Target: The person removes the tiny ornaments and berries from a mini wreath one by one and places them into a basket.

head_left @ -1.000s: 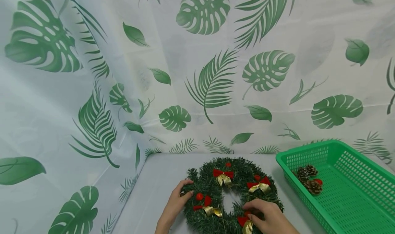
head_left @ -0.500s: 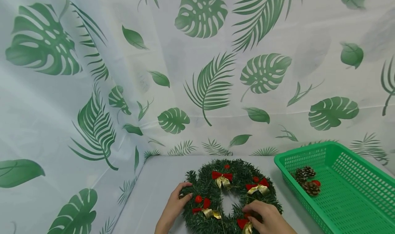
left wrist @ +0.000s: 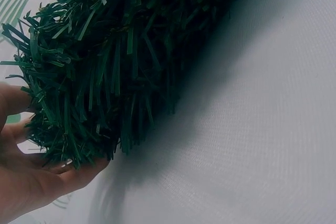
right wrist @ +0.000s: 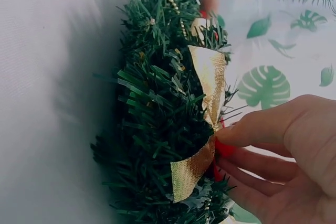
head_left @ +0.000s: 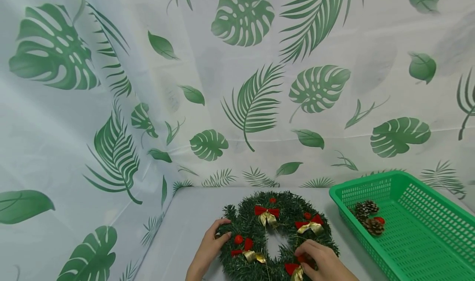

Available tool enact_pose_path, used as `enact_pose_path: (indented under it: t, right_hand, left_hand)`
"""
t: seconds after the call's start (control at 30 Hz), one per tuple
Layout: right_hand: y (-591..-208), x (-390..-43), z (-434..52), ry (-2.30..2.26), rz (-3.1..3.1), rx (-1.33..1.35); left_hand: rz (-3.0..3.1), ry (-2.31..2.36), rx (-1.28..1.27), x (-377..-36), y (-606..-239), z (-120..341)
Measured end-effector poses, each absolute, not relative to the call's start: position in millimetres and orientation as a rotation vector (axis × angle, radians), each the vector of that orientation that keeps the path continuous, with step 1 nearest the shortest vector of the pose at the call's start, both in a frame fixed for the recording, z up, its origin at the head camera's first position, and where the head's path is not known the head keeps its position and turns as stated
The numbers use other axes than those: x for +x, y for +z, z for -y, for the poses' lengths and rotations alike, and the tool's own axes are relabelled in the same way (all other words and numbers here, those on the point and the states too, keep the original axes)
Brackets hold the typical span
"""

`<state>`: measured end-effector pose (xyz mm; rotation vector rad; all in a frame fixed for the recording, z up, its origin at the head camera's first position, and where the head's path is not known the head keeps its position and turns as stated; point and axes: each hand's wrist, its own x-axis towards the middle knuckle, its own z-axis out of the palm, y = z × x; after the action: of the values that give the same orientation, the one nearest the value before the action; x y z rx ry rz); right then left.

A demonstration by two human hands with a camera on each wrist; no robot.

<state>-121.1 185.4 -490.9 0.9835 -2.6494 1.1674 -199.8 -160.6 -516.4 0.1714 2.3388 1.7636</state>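
Wreath [head_left: 276, 235]: L hand [head_left: 209, 248] grips edge; R-wrist view shows R hand [right wrist: 283, 156] pinching bow [right wrist: 202, 129].

I can find nothing to read in any of my three views: no words, labels, brand marks, numbers or signs.
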Motion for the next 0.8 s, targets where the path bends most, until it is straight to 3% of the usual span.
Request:
enact_pose_path:
  t: [0.8]
  right_hand:
    - [-471, -115, -202, 1.012, 2.393, 1.007]
  left_hand:
    - [-2.328, 1.757, 0.151, -200, -514, 160]
